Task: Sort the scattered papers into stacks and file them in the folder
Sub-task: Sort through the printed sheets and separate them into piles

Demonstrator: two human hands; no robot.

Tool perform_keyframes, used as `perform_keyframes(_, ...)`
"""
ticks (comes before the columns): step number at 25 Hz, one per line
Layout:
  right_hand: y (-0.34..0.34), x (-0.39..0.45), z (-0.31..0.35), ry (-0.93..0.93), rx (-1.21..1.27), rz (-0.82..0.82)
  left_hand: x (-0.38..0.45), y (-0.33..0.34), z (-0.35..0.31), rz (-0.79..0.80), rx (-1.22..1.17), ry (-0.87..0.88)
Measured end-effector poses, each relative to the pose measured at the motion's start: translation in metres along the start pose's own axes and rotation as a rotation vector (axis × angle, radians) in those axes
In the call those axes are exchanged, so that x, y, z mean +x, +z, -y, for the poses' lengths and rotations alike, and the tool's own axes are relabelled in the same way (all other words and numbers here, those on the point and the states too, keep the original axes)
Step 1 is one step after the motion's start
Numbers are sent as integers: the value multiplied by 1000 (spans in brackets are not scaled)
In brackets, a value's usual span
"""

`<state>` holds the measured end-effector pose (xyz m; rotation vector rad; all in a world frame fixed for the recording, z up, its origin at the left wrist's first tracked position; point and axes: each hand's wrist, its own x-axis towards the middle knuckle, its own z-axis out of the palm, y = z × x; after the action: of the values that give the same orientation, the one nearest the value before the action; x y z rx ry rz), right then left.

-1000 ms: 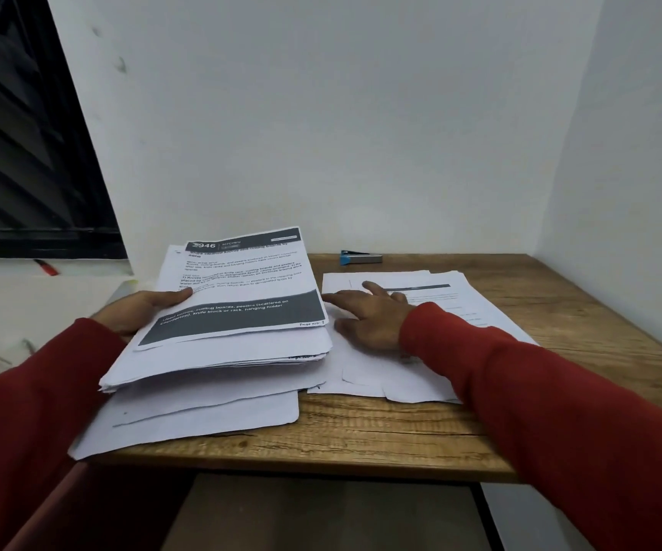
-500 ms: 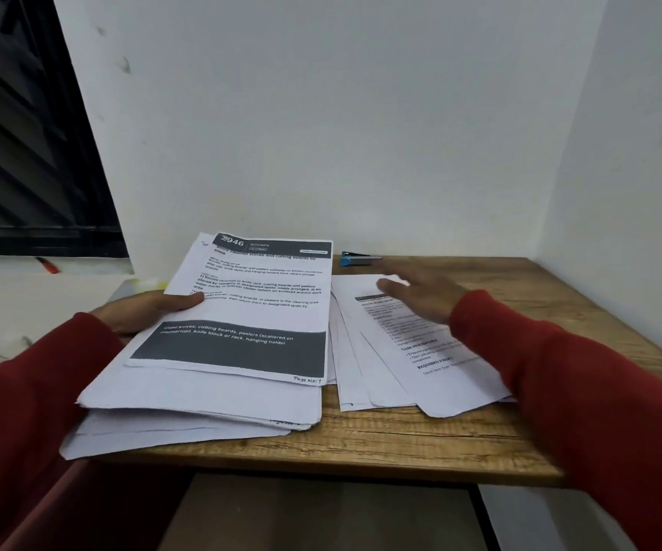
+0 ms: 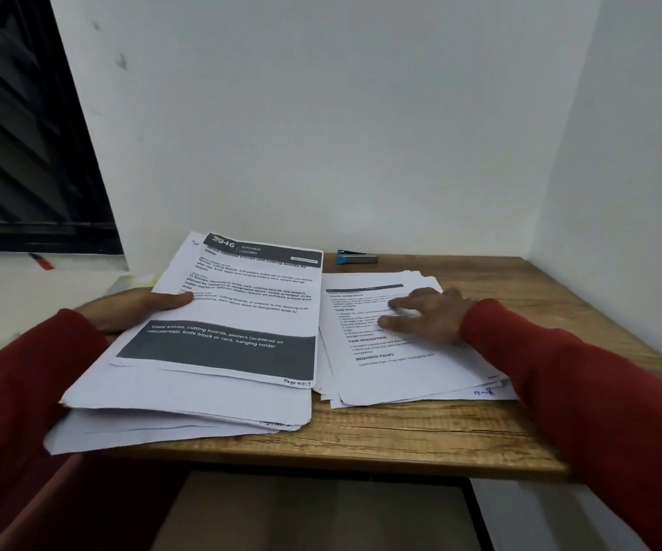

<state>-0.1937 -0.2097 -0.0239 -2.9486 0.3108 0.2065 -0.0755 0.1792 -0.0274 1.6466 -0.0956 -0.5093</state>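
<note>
While the left hand (image 3: 142,308) grips the left stack (image 3: 218,332) overhanging the tabletop (image 3: 401,435), the right hand (image 3: 429,312) presses spread fingers on the right stack (image 3: 409,359); sorting seems underway, squaring next; no folder visible.

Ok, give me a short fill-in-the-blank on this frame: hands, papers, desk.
1. The left hand grips the paper stack whose top sheet is headed ____.
2. The right hand rests with fingers spread on the ____ pile.
3. Near the wall lies a ____ stapler.
4. Both sleeves are ____.

Missing words: KITCHEN; right; blue; red
</note>
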Motion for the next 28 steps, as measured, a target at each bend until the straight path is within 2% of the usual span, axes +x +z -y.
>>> perform_keyframes(3,-5,12,-3,-22,164,-241,-13,-1,-15,62,-47,57)
perform_keyframes(4,-8,15,-4,-43,326,-349,-15,1,-21,82,-72,98)
perform_keyframes(5,-11,15,-4,-74,519,-388,-14,5,-27,105,-88,134)
perform_keyframes(6,-14,13,-1,-109,737,-367,-11,13,-33,118,-106,184)
perform_keyframes(8,-16,9,10,-178,1104,-214,-1,37,-39,96,-179,271)
perform_keyframes(10,-13,4,23,-248,1289,-106,14,63,-33,76,-236,318)
perform_keyframes(11,-10,4,25,-270,1347,-118,22,74,-27,62,-251,350)
perform_keyframes(16,-3,12,15,-228,1410,-307,32,103,-9,-30,-234,501)
perform_keyframes(21,-6,16,9,-294,1301,-472,36,103,1,-73,-216,584)
perform_keyframes(28,-3,13,5,-343,1314,-465,38,102,4,-125,-183,613)
